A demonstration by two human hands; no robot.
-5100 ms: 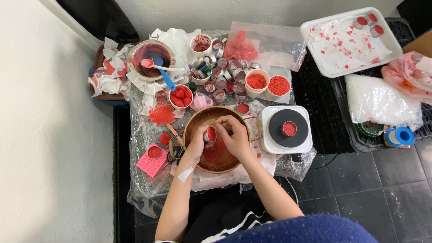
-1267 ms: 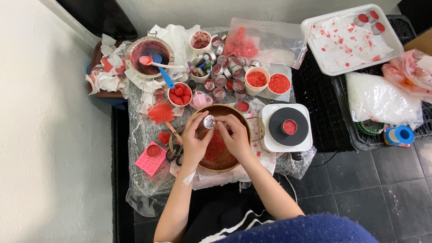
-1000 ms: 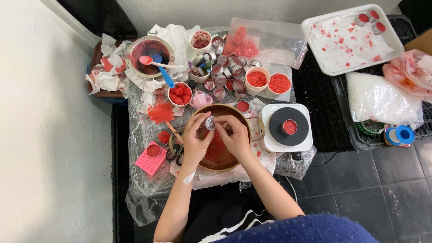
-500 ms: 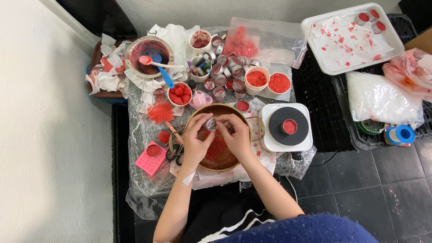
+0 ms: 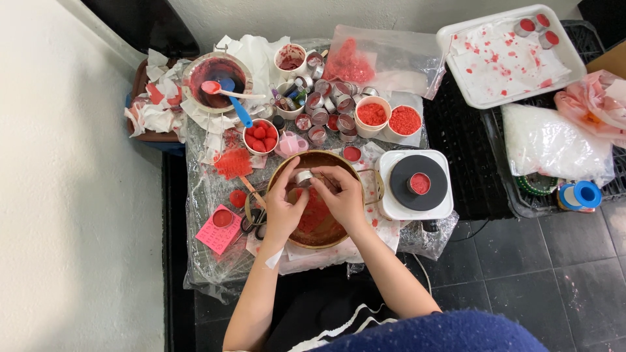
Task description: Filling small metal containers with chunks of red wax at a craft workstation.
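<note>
While both hands meet over the bowl, the scene reads as follows, largest to smallest.

Table: a low work table wrapped in clear plastic film (image 5: 208, 261), crowded with red-stained pots and paper.

Tray: a white rectangular plastic tray (image 5: 574, 62) at far right, lined with red-spotted paper, three small filled tins in its far corner.

Bowl: a round brass-coloured metal bowl (image 5: 287, 169) near the middle, red crumbly material inside.

Hot plate: a white square hot plate with a black round top (image 5: 398, 202) just right of the bowl, one small red-filled tin on it.

Left hand (image 5: 283, 208): fingers curled, thumb and fingertips pinching the small round silver metal tin (image 5: 304, 176).

Right hand (image 5: 340, 195): fingers bent and pressed to the same tin from the right, so both hands grip it together.

Tin's place: held above the far rim of the bowl, clear of the red material.

Change: five seconds ago the tin sat lower, over the bowl's middle; since about a second ago it has stayed raised at the far rim, barely moving.

Meaning: the scooping looks finished, and the fingers now seem to be packing or levelling the fill.
</note>
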